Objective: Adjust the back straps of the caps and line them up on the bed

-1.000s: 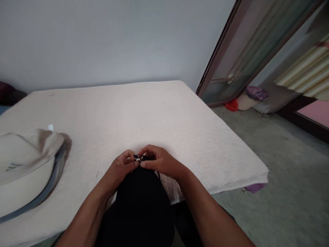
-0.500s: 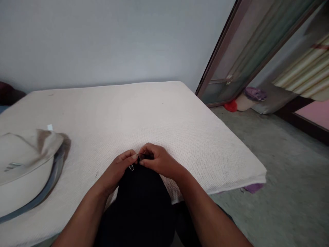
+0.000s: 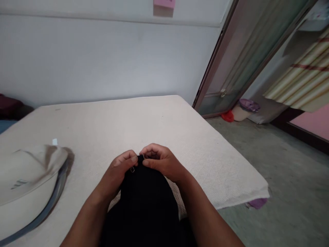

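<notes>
Black cloth [image 3: 147, 192] lies across my lap, its top edge raised over the bed's near side. My left hand [image 3: 123, 164] is closed, thumb against fingers, on a silver safety pin [image 3: 132, 169] whose looped end sticks out below the thumb. The middle of the pin is hidden by the fingers and cloth; a small bright tip shows between my hands. My right hand [image 3: 159, 159] pinches the cloth's top edge between thumb and curled fingers, close beside the left fingertips.
A beige cap [image 3: 33, 168] with a grey-blue brim rests on the white-covered bed [image 3: 115, 123] at left. Beyond it stands a pale wall [image 3: 102, 58]. At right are a glass door [image 3: 231, 58], a bin [image 3: 243, 111], a red bag [image 3: 227, 116] and a striped curtain [image 3: 300, 82].
The view has tilted up, showing more wall. My hands have drawn the cloth's edge up between them; less of the pin's thin wire shows now.
</notes>
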A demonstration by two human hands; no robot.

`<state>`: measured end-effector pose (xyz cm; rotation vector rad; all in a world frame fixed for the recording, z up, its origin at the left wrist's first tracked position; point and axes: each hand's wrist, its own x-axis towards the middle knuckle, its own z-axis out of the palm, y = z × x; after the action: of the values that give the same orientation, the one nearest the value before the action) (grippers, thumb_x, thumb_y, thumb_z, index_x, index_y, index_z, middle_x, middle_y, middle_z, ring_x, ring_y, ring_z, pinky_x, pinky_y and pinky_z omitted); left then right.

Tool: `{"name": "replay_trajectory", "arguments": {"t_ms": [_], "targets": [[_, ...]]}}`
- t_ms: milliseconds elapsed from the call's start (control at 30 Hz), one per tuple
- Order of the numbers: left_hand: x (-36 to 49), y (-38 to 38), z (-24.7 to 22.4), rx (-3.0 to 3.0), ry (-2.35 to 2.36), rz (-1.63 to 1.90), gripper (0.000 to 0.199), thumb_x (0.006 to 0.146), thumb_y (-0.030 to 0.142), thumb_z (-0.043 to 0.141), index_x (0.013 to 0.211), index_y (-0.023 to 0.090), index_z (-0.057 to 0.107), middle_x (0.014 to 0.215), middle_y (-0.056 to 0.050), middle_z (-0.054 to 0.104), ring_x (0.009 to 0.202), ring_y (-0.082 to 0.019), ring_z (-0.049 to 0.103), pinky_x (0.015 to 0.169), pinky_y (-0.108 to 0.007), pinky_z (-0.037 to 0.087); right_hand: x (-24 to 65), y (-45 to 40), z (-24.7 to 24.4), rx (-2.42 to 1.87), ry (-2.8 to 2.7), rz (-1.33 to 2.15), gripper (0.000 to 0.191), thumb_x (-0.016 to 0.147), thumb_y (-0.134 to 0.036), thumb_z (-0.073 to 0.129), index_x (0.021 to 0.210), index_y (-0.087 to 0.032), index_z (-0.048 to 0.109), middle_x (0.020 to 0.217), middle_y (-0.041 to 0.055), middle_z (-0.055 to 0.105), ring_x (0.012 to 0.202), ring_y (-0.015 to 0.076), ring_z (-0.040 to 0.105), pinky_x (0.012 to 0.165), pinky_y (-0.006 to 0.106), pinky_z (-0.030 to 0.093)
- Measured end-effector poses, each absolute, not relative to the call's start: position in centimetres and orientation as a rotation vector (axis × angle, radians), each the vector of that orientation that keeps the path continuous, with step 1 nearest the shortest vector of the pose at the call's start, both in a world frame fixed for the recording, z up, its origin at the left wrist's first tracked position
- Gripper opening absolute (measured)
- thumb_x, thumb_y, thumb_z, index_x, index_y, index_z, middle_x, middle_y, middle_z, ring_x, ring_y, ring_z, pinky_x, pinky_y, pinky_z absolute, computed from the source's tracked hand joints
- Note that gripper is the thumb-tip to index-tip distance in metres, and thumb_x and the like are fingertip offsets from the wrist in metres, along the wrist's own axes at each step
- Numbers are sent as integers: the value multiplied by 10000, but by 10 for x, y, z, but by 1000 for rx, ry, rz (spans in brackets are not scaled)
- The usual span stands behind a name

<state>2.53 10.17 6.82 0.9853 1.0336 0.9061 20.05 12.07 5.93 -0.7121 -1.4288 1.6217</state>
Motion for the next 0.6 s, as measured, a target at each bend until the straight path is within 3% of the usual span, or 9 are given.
{"name": "replay_trajectory", "arguments": {"t_ms": [200,467,600], "targets": [[15,99,44,995,1079,829,266,807,301,543,596,177,439,514,64,378,454,-68,280,424,-196,193,202,126,39,-832,-1541,1656,149,732,-206,669,864,-163,616,778,-2,568,703,101,507,640,239,392],[4,91,32,950,869,870,193,742,150,526,555,153,475,771,-4,550,606,-100,412,524,-219,290,195,126,35,-834,-1553,1752,179,701,-194,689,856,-158,607,767,-5,581,697,98,525,642,235,403],[3,88,29,873,925,878,211,755,196,535,555,165,475,642,19,502,538,-93,375,488,-219,269,194,125,33,-855,-1605,1737,170,713,-186,673,867,-164,606,777,-6,587,708,103,538,645,237,409]]}}
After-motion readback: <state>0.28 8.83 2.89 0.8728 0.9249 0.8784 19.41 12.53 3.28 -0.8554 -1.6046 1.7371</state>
